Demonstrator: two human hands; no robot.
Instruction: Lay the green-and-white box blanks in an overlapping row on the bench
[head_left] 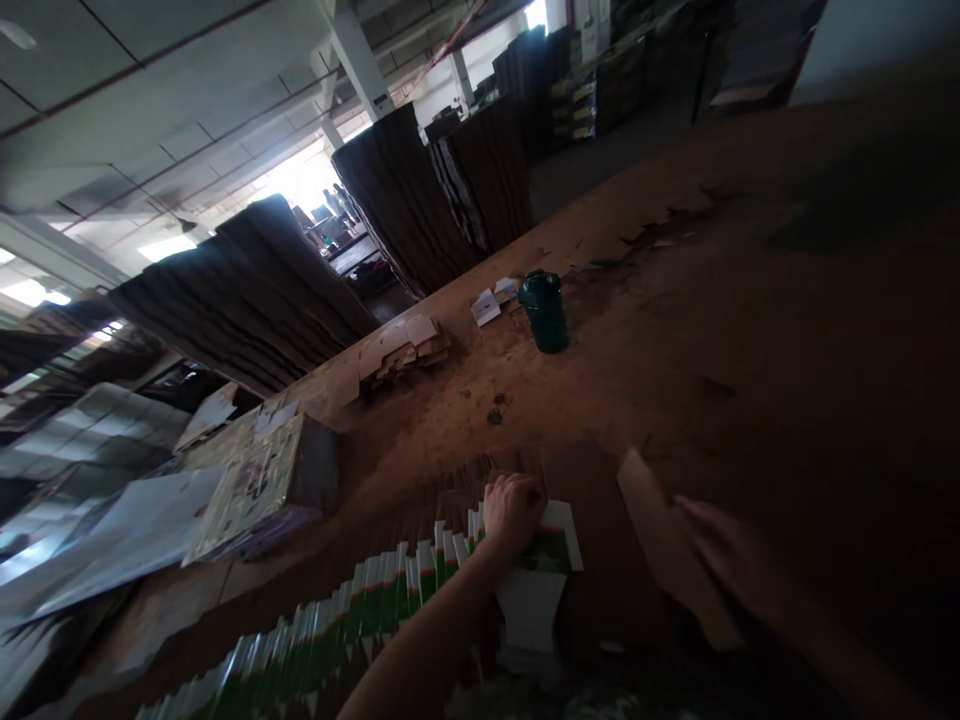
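Green-and-white folded cartons (375, 598) stand on edge, leaning in a long row from the lower left toward the middle. At the row's near-right end my left hand (514, 515) is closed, its fingers curled down on a flat carton (556, 545) of the same print. A plain white flap (531, 608) lies below that hand. On the right, a long strip of brown cardboard (667, 540) is tilted up from the table, with my right hand (724, 550) closed against its edge. Motion blur and shade soften the right fingers.
A dark green lidded cup (545, 312) stands on the brown worktable (465, 420). Small cardboard pieces (405, 350) are stacked along the far edge, near white cards (486, 307). At left sits a wrapped bundle (259, 480). Tall stacks of sheets (247, 290) rise beyond the table.
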